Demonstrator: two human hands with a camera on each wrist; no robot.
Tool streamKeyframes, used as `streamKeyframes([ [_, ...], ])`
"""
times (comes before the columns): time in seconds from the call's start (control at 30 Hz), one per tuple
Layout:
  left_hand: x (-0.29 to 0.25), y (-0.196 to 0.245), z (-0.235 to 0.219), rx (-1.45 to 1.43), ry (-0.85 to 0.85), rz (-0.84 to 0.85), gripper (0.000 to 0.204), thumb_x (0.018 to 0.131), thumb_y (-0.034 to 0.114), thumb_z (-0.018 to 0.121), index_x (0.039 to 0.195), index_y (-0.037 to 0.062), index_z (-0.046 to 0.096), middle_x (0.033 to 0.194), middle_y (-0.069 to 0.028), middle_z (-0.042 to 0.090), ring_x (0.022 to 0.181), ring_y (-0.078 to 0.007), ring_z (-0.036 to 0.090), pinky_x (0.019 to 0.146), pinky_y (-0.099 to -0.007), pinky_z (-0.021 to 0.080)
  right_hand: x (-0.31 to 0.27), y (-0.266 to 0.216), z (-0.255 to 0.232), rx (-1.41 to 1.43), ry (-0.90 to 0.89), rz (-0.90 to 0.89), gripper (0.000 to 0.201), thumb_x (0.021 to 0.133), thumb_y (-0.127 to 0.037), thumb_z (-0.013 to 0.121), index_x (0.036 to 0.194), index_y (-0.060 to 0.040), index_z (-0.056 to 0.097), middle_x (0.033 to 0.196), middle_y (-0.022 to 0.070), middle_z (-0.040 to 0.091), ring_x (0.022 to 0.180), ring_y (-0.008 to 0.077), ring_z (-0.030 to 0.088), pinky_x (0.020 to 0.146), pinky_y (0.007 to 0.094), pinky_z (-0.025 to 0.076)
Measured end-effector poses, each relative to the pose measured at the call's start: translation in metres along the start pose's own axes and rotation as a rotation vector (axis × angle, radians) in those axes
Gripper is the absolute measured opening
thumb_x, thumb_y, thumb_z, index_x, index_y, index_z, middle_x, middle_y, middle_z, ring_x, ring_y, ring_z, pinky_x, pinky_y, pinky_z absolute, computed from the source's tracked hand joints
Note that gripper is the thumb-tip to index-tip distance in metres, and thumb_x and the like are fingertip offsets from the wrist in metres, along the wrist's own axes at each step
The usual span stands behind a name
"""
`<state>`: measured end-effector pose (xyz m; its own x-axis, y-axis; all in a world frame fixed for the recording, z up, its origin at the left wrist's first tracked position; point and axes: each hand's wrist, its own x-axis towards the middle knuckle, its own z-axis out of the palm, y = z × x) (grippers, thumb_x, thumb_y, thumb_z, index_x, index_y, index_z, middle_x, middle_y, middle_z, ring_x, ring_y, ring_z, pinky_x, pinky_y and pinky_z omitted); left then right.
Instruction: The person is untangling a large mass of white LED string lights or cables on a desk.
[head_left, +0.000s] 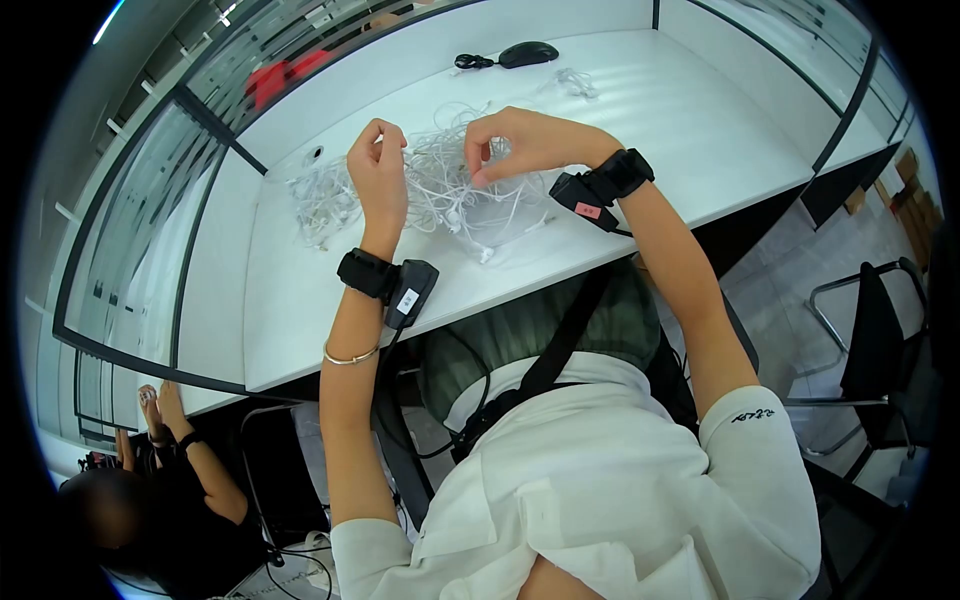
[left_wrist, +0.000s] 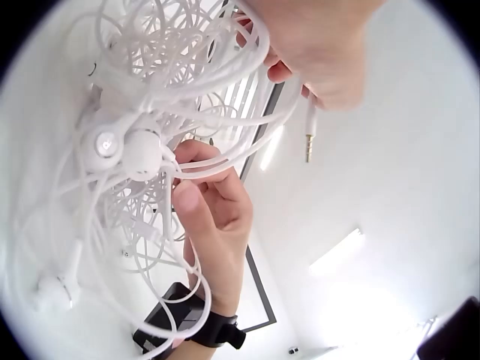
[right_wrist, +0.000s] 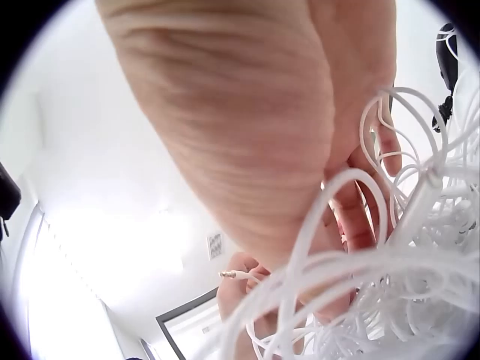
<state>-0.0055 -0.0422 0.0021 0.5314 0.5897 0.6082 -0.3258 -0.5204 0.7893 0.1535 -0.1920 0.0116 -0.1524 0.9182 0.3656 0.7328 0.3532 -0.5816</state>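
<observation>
At the earphone tangle (head_left: 432, 195), the left hand (head_left: 381, 185) grips a plug's lead (left_wrist: 312, 116); the right hand (head_left: 525, 140) pinches a strand (left_wrist: 168, 196). A mouse (head_left: 528, 54) sits beyond the tangle.

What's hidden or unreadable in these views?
Where each of the white cables runs, head view: tangled overlap.
Parts of the right hand, right wrist view: behind cable loops.
Part of the left hand, left wrist view: cut off by top edge.
Sleeve lettering, head view: too small.
</observation>
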Motion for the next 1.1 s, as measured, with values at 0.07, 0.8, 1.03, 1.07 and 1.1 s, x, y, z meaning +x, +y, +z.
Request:
streamKeyframes([
  [0.07, 0.001, 0.000, -0.001, 0.024, -0.018, -0.017, 0.021, 0.089, 0.015, 0.053, 0.072, 0.0041, 0.053, 0.055, 0.0047, 0.042, 0.049, -0.0015, 0.029, 0.047, -0.0228, 0.021, 0.001, 0.000, 0.000, 0.016, 0.014, -0.002, 0.017, 0.080, -0.024, 0.068, 0.083, -0.0071, 0.067, 0.081, 0.0025, 0.066, 0.078, 0.0149, 0.058, 0.072, 0.0303, 0.047],
  [0.8, -0.005, 0.007, 0.008, 0.319, -0.376, 0.177, 0.014, 0.087, 0.018, 0.062, 0.085, 0.0035, 0.064, 0.072, -0.0010, 0.061, 0.062, -0.0081, 0.050, 0.056, -0.0240, 0.037, 0.000, 0.007, -0.020, 0.509, 0.998, -0.012, 0.022, 0.092, -0.022, 0.059, 0.100, -0.0029, 0.054, 0.066, 0.0075, 0.061, 0.050, 0.0094, 0.052, 0.049, 0.0218, 0.039],
  [1.03, -0.004, -0.003, 0.008, 0.619, -0.249, 0.121, 0.039, 0.083, 0.040, 0.066, 0.075, 0.0026, 0.061, 0.065, -0.0057, 0.055, 0.059, -0.0162, 0.051, 0.055, -0.0297, 0.041, -0.005, 0.005, -0.023, 0.534, 1.134, -0.029, 0.019, 0.092, -0.023, 0.060, 0.100, -0.0049, 0.057, 0.061, -0.0023, 0.047, 0.050, 0.0065, 0.040, 0.053, 0.0228, 0.037],
  [1.07, -0.005, 0.000, 0.007, 0.669, -0.234, 0.108, 0.042, 0.084, 0.042, 0.065, 0.073, 0.0025, 0.060, 0.064, -0.0065, 0.055, 0.059, -0.0171, 0.051, 0.055, -0.0302, 0.041, -0.005, 0.010, -0.025, 0.543, 1.176, -0.025, 0.019, 0.092, -0.022, 0.060, 0.099, -0.0048, 0.057, 0.061, -0.0032, 0.045, 0.050, 0.0060, 0.037, 0.053, 0.0227, 0.036],
  [1.1, -0.005, 0.002, 0.007, 0.718, -0.219, 0.095, 0.045, 0.084, 0.045, 0.064, 0.071, 0.0023, 0.059, 0.064, -0.0074, 0.055, 0.058, -0.0181, 0.052, 0.055, -0.0306, 0.041, -0.005, 0.012, -0.026, 0.552, 1.217, -0.021, 0.019, 0.092, -0.022, 0.060, 0.099, -0.0046, 0.056, 0.060, -0.0041, 0.043, 0.051, 0.0054, 0.035, 0.052, 0.0226, 0.036],
])
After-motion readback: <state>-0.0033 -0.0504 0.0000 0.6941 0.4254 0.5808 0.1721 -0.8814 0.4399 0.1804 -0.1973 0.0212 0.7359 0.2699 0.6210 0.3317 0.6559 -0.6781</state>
